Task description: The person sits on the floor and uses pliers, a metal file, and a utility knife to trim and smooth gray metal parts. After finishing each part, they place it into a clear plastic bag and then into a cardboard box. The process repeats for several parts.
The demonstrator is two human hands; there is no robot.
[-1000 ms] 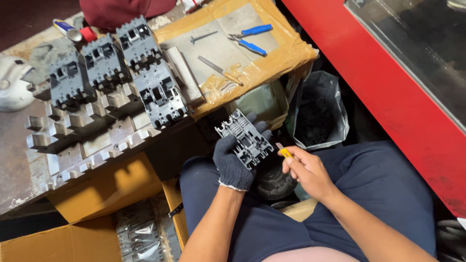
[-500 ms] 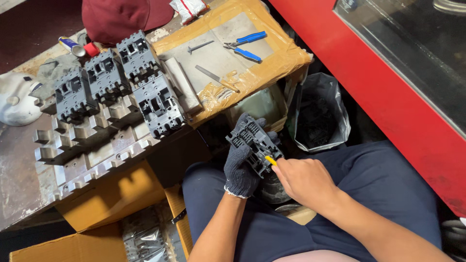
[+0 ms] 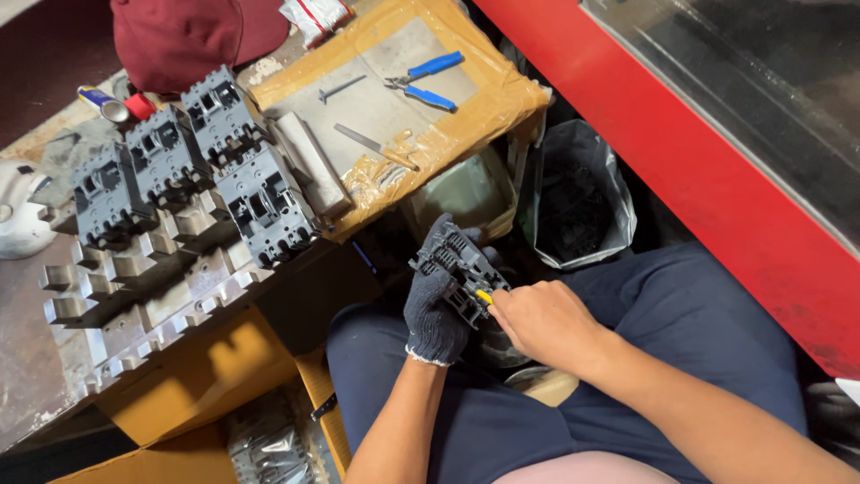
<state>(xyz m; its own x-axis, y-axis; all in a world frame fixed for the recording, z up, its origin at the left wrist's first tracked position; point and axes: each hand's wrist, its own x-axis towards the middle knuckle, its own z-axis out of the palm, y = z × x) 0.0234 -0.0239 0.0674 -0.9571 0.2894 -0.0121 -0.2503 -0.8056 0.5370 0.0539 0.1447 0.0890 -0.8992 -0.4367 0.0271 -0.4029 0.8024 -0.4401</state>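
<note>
Half-hidden yellow-handled tool (image 3: 484, 296) behind right hand (image 3: 537, 321)

My left hand (image 3: 436, 309) wears a dark knit cloth glove. The breaker housing (image 3: 459, 272) I hold is matt grey plastic. My screwdriver handle (image 3: 484, 296) looks like glossy yellow plastic.

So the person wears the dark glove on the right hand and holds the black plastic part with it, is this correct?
Not quite. In the head view the dark glove is on the left hand, and that hand holds the black plastic part. The right hand is bare and has a yellow-handled tool at the part.
</note>
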